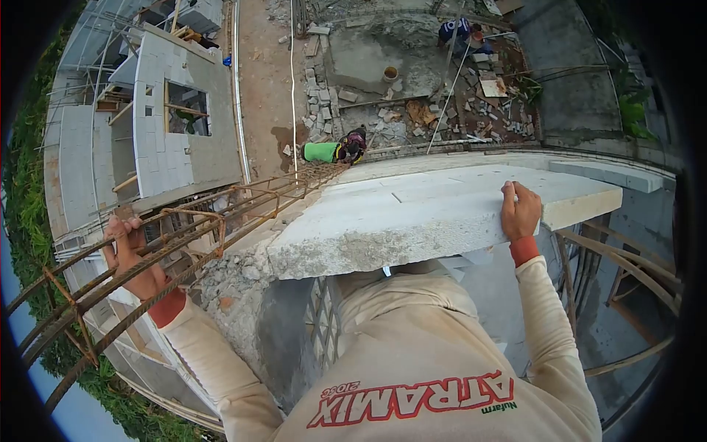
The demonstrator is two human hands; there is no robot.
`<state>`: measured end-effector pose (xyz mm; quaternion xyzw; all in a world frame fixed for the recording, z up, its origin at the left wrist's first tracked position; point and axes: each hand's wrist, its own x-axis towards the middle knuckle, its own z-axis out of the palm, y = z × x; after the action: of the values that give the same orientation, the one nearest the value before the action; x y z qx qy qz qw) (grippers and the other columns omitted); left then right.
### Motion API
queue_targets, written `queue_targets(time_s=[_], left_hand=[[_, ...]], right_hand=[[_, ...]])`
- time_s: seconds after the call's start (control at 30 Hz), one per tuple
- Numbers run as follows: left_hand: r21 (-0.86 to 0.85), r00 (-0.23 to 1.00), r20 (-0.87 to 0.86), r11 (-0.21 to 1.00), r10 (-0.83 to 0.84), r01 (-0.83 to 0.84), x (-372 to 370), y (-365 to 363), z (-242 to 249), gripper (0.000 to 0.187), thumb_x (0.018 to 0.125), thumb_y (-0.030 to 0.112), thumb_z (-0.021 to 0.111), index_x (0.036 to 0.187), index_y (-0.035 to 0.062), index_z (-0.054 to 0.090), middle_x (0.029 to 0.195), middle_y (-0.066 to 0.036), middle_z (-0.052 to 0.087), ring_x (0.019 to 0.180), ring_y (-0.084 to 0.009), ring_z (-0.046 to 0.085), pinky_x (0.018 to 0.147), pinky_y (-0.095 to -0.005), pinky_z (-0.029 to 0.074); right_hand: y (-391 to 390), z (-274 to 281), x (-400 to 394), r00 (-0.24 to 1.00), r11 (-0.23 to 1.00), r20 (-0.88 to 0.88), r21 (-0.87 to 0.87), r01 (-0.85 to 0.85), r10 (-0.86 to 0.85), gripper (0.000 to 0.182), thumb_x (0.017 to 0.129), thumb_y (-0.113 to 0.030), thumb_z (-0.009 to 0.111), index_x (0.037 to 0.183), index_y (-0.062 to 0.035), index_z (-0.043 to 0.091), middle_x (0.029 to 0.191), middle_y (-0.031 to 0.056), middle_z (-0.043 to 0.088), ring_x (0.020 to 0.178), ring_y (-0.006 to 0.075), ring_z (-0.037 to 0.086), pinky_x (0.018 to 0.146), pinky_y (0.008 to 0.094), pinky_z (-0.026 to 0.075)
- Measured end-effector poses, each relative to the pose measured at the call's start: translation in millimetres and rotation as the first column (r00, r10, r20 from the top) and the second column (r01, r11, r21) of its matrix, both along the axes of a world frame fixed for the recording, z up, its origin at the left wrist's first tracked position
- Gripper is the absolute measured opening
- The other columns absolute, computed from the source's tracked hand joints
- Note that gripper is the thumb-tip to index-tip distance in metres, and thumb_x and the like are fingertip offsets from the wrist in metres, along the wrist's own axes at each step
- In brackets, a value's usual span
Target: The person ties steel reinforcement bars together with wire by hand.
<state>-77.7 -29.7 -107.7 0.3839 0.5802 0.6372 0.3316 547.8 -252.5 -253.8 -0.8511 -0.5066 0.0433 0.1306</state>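
A rusty rebar cage (250,202) runs from the lower left up to the middle. My left hand (132,258) is at its bars, fingers bent round a bar on the far side. A pale block wall (412,210) with a rough, mortar-smeared edge crosses in front of my body. My right hand (521,210) grips the top of this wall near its right end, fingers curled over it. Both my wrists show red cuffs below beige sleeves.
Far below, a person in dark clothes (353,145) is beside a green object (320,152). Another person in blue (456,33) bends near rubble at the top. A block building (166,140) stands left; curved wooden poles (626,254) are at the right.
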Motion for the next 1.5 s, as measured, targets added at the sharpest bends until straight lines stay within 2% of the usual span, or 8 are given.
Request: queue_targets(time_s=[0.27, 0.47, 0.67, 0.83, 0.97, 1.07, 1.17, 1.5], left_hand=[[-0.026, 0.952, -0.066, 0.954, -0.299, 0.298, -9, -3, 1, 0.016, 0.104, 0.019, 0.067, 0.105, 0.0048, 0.060, 0.099, -0.006, 0.060, 0.100, -0.0213, 0.061, 0.099, -0.0373, 0.053], [0.036, 0.855, -0.015, 0.854, -0.518, 0.518, -9, 2, 0, 0.019, 0.111, 0.022, 0.050, 0.104, 0.0054, 0.055, 0.096, -0.006, 0.051, 0.099, -0.0235, 0.053, 0.112, -0.0488, 0.045], [0.167, 0.740, -0.004, 0.729, -0.672, 0.663, 2, 6, -5, 0.016, 0.108, 0.022, 0.052, 0.101, 0.0082, 0.049, 0.093, -0.005, 0.044, 0.092, -0.0203, 0.046, 0.097, -0.0444, 0.044], [0.248, 0.742, 0.034, 0.725, -0.670, 0.643, 6, 7, -10, 0.017, 0.102, 0.019, 0.060, 0.094, 0.0094, 0.049, 0.084, -0.003, 0.044, 0.082, -0.0170, 0.045, 0.085, -0.0381, 0.043], [0.187, 0.913, 0.030, 0.900, -0.406, 0.394, 13, 0, -20, 0.021, 0.102, 0.017, 0.060, 0.086, 0.0086, 0.049, 0.080, -0.002, 0.044, 0.076, -0.0144, 0.043, 0.076, -0.0330, 0.042], [0.252, 0.864, 0.007, 0.837, -0.503, 0.485, 20, -1, -13, 0.018, 0.103, 0.014, 0.060, 0.089, 0.0064, 0.051, 0.080, -0.001, 0.048, 0.077, -0.0144, 0.047, 0.076, -0.0319, 0.043], [0.071, 0.950, -0.093, 0.950, -0.299, 0.306, 15, -6, -16, 0.014, 0.104, 0.014, 0.059, 0.094, 0.0045, 0.054, 0.081, -0.001, 0.049, 0.076, -0.0134, 0.047, 0.078, -0.0315, 0.043], [0.190, 0.933, -0.006, 0.916, -0.359, 0.353, 4, 5, -24, 0.011, 0.103, 0.012, 0.059, 0.096, 0.0046, 0.056, 0.080, -0.001, 0.051, 0.075, -0.0119, 0.049, 0.078, -0.0325, 0.048]], right_hand=[[0, -1, 2, 1.000, 1.000, -0.010, 0.031, -0.003, 0.003, 0.028, 0.099, -0.027, 0.063, 0.092, -0.0033, 0.075, 0.086, 0.0160, 0.074, 0.084, 0.0366, 0.068, 0.088, 0.0447, 0.047], [1, 1, -1, 0.999, 0.999, -0.027, 0.048, 0.018, -0.017, 0.028, 0.098, -0.028, 0.064, 0.089, -0.0035, 0.075, 0.082, 0.0154, 0.073, 0.080, 0.0374, 0.067, 0.086, 0.0449, 0.047], [3, 9, -5, 1.000, 0.996, -0.013, 0.082, 0.020, -0.019, 0.030, 0.097, -0.028, 0.063, 0.082, -0.0039, 0.072, 0.077, 0.0138, 0.071, 0.075, 0.0368, 0.065, 0.084, 0.0453, 0.046], [2, 12, -8, 1.000, 0.994, -0.013, 0.102, 0.030, -0.029, 0.032, 0.097, -0.028, 0.061, 0.076, -0.0049, 0.068, 0.076, 0.0124, 0.071, 0.072, 0.0364, 0.063, 0.080, 0.0465, 0.044], [0, 10, -7, 0.999, 0.996, 0.001, 0.082, 0.035, -0.035, 0.034, 0.097, -0.029, 0.059, 0.074, -0.0056, 0.068, 0.077, 0.0137, 0.071, 0.073, 0.0365, 0.065, 0.080, 0.0470, 0.044], [1, 13, -10, 0.997, 0.997, 0.005, 0.039, 0.070, -0.071, 0.034, 0.097, -0.030, 0.059, 0.075, -0.0057, 0.069, 0.075, 0.0145, 0.071, 0.073, 0.0373, 0.065, 0.079, 0.0476, 0.044], [-1, 9, -8, 0.998, 0.995, -0.009, 0.079, 0.064, -0.063, 0.036, 0.096, -0.031, 0.059, 0.073, -0.0054, 0.070, 0.072, 0.0158, 0.069, 0.070, 0.0394, 0.064, 0.078, 0.0488, 0.044], [0, 8, -9, 0.997, 0.993, 0.002, 0.089, 0.072, -0.073, 0.036, 0.095, -0.030, 0.060, 0.071, -0.0047, 0.069, 0.072, 0.0175, 0.069, 0.069, 0.0411, 0.063, 0.076, 0.0507, 0.044]])
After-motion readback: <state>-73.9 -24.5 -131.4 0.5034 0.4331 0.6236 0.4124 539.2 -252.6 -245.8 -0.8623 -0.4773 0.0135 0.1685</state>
